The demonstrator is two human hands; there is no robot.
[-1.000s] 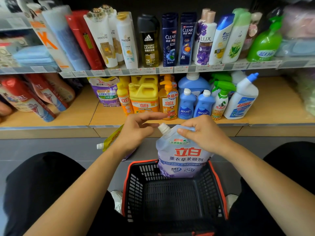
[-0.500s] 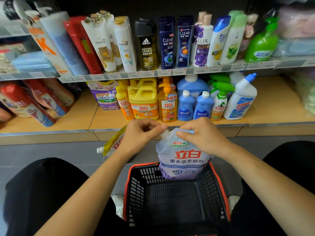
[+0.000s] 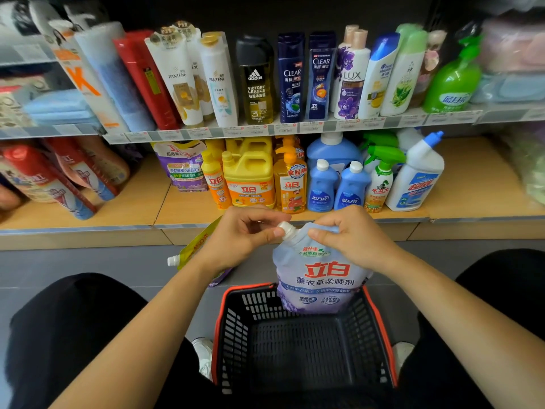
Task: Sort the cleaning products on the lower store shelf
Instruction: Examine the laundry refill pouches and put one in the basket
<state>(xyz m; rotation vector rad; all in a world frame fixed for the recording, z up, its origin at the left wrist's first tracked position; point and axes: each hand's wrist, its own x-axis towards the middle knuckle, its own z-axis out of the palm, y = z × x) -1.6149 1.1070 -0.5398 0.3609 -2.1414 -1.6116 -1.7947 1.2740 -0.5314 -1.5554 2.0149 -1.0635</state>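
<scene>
**Desk:** What do we count on the lower shelf (image 3: 188,208)?

**Field:** In the middle stretch, left to right, we count:
- one purple refill bag (image 3: 182,169)
- one slim orange bottle (image 3: 215,184)
- two yellow jugs (image 3: 249,178), one behind the other
- one orange pump bottle (image 3: 290,187)
- one large blue jug (image 3: 333,152)
- two small blue bottles (image 3: 321,187)
- two green-trigger sprays (image 3: 382,178)
- one white bent-neck bottle (image 3: 415,178)

Red packs (image 3: 38,178) lean at the far left, too blurred for us to count.

**Desk:** And the hands?

**Field:** We see one pale blue pouch (image 3: 321,276) held upright in front of the shelf. Its lower end dips inside the far wall of one black, red-rimmed basket (image 3: 380,320). The right hand (image 3: 354,237) grips the pouch's top edge, fingers curled over it. The left hand (image 3: 239,237) pinches the white cap (image 3: 287,228) between thumb and forefinger, the other fingers loosely curled. A second pouch (image 3: 194,246), yellow and purple, lies on the floor (image 3: 88,261) under the left forearm, its own cap pointing left.

**Desk:** What differs from a second ago?

**Field:** Then we saw the left hand's fingers stretched out above the cap, clear of it. Now they have closed on it. The right hand's grip and the pouch's place over the basket's far end are as they were.
</scene>
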